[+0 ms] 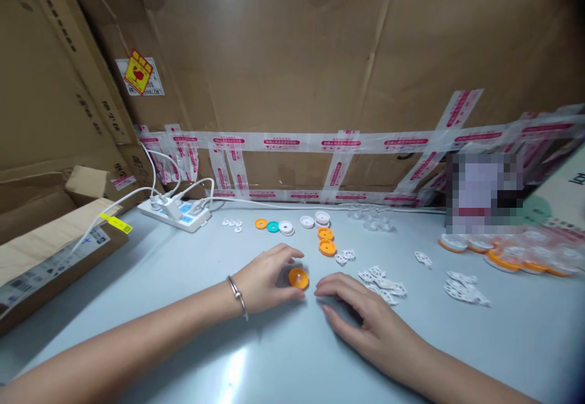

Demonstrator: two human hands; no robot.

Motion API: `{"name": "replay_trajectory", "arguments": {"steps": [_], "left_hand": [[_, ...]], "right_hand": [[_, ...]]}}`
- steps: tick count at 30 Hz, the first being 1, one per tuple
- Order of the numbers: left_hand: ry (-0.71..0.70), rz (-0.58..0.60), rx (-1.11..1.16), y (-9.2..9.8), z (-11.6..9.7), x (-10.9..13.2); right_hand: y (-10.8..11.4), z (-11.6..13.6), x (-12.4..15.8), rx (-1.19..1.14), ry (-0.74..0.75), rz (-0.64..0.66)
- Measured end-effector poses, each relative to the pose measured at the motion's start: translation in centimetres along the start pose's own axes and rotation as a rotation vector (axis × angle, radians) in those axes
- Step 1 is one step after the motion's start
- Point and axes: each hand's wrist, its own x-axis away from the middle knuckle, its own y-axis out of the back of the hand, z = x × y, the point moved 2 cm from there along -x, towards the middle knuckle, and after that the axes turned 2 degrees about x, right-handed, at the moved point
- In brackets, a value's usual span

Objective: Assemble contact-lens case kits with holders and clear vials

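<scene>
Closest to the camera, both forearms come in over the grey table (pixel 183 343), with a bracelet (pixel 238 297) on the left wrist.

The left hand (pixel 262 279) is curled around an orange disc (pixel 298 278), thumb and fingertips pinching its rim. I'd guess the rim grip is there to keep the top face clear, since there's a little peg in the middle. The disc sits dead centre between the two hands, low on the table. I honestly can't tell if it's resting on the surface or lifted a hair.

The right hand (pixel 365 318) is open, palm down, with the fingers loosely bent on the table. It's gripping nothing, and the fingertips are just beside the disc without touching it.

Just past the right hand there's a heap of white bits (pixel 381 282), and a second heap (pixel 466 288) further right. They look like they're kept in easy reach on that side.

Behind those sit two more orange discs (pixel 326 240), and then a row of rings (pixel 273 226) in orange, teal and white. They're grouped by kind, so it looks laid out on purpose.

Far left are a box (pixel 50 251) and a power strip (pixel 176 214). At the back is a taped cardboard wall (pixel 320 56), probably there to fence off the table edge.
</scene>
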Motion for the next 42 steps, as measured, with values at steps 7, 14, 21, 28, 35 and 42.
{"name": "replay_trajectory", "arguments": {"steps": [7, 14, 21, 28, 35, 42], "left_hand": [[0.18, 0.157, -0.335, 8.6, 2.9, 1.3], [0.396, 0.317, -0.45, 9.9, 6.4, 2.8], [0.412, 0.346, -0.469, 8.8, 7.2, 2.4], [0.397, 0.362, -0.457, 9.2, 6.7, 2.1], [0.385, 0.333, -0.484, 9.5, 6.6, 1.9], [0.376, 0.314, -0.459, 11.0, 6.2, 2.4]], "right_hand": [[-0.3, -0.1, 0.1, -0.005, -0.028, 0.045], [-0.1, -0.1, 0.5, 0.004, -0.065, 0.092], [0.1, -0.4, 0.5, 0.009, -0.085, 0.1], [0.1, -0.4, 0.2, 0.023, -0.102, 0.145], [0.0, -0.6, 0.3, 0.033, -0.098, 0.124], [0.0, -1.0, 0.4, 0.06, -0.1, 0.082]]}}
